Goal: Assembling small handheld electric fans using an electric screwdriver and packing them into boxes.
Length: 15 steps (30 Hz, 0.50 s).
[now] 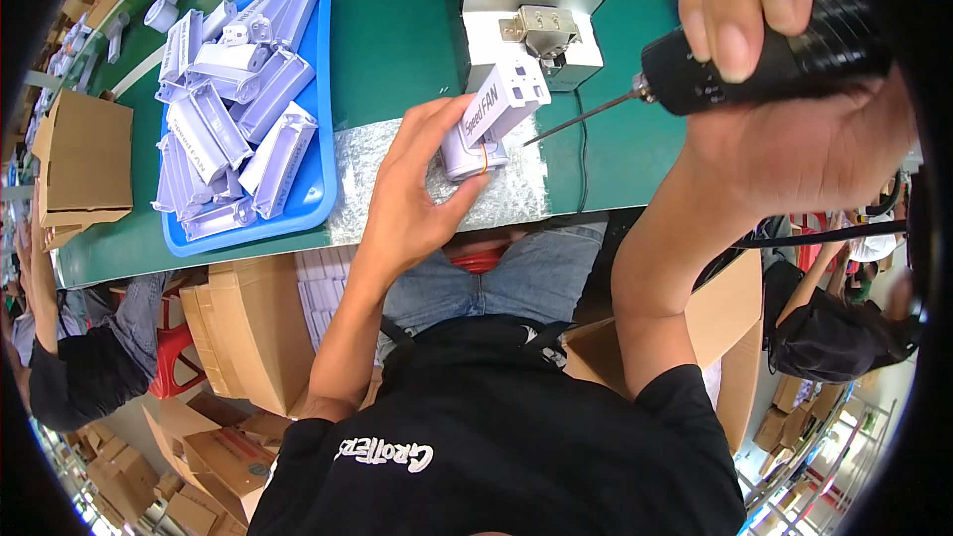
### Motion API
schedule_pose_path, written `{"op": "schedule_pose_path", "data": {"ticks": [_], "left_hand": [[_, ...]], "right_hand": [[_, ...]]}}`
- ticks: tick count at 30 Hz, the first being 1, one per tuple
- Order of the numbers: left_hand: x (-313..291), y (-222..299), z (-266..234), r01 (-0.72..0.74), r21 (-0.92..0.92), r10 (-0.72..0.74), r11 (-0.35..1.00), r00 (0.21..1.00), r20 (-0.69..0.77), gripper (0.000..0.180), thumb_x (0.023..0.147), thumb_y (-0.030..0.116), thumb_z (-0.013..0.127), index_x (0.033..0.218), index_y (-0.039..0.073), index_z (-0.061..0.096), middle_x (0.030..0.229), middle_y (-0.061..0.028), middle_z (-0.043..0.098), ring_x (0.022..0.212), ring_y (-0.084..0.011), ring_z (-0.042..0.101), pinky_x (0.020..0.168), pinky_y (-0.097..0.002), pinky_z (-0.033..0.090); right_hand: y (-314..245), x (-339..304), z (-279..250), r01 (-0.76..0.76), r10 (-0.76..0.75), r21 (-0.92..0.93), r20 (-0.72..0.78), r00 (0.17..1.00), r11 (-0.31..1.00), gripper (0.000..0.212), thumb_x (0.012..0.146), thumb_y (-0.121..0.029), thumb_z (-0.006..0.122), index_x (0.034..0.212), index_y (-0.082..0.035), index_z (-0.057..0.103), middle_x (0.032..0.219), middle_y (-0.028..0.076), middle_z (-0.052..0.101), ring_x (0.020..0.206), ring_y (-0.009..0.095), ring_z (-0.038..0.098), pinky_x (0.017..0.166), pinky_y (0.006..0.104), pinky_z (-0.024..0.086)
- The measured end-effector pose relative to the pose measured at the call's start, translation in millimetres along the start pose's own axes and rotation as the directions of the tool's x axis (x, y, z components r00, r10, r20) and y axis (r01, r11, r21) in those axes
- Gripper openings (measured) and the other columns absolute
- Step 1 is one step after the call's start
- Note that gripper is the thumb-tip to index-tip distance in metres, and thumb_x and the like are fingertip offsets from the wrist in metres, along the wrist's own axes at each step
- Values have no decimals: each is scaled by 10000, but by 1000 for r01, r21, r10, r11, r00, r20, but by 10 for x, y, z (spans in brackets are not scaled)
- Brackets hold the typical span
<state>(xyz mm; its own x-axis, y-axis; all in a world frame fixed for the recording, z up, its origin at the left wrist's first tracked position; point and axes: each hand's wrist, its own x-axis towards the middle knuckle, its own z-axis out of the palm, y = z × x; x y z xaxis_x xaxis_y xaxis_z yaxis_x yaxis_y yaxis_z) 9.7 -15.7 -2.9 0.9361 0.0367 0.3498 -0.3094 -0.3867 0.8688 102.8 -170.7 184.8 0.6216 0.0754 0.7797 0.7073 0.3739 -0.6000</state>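
My left hand grips a white plastic housing low down, with fingers and thumb around its round base. A thin yellowish wire or band shows at that base. The piece stands on a clear plastic-like sheet on the green table. In my raised right hand is a black electric screwdriver, tilted so its long bit points down and left. The bit's tip is beside the housing, apparently just off it. A white bench machine with a metal head, perhaps a screw feeder, stands directly behind the housing.
A blue tray heaped with similar white housings sits to the left. Beyond it are a cardboard box and loose white parts. A black cable crosses the green table. Open cartons flank my legs; other people work at both sides.
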Motion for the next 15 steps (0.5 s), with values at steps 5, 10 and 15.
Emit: {"op": "schedule_pose_path", "data": {"ticks": [5,10,15], "left_hand": [[2,14,-1,0,4,0,1000,1000,-2,728,766,-30,816,1447,0,559,1392,-180,597,1294,-322,598,1127,-380,436],[-8,14,10,13,5,-13,1000,1000,-5,715,767,-28,821,1433,-6,564,1395,-181,597,1287,-320,604,1118,-377,446],[-9,5,8,0,15,0,1000,1000,-7,712,768,-29,825,1430,-7,562,1399,-186,594,1286,-323,606,1116,-376,448]], "right_hand": [[-11,-34,148,-14,15,68,-15,1000,998,600,1119,-506,411,1283,63,507,633,44,551,418,136,574,353,254,480],[55,-22,281,-22,26,142,-20,999,990,601,1120,-507,406,1285,63,502,635,45,549,420,138,576,353,256,481],[72,-25,345,-37,43,209,-22,999,977,602,1121,-507,401,1287,63,497,637,45,548,421,141,578,354,258,482]]}}
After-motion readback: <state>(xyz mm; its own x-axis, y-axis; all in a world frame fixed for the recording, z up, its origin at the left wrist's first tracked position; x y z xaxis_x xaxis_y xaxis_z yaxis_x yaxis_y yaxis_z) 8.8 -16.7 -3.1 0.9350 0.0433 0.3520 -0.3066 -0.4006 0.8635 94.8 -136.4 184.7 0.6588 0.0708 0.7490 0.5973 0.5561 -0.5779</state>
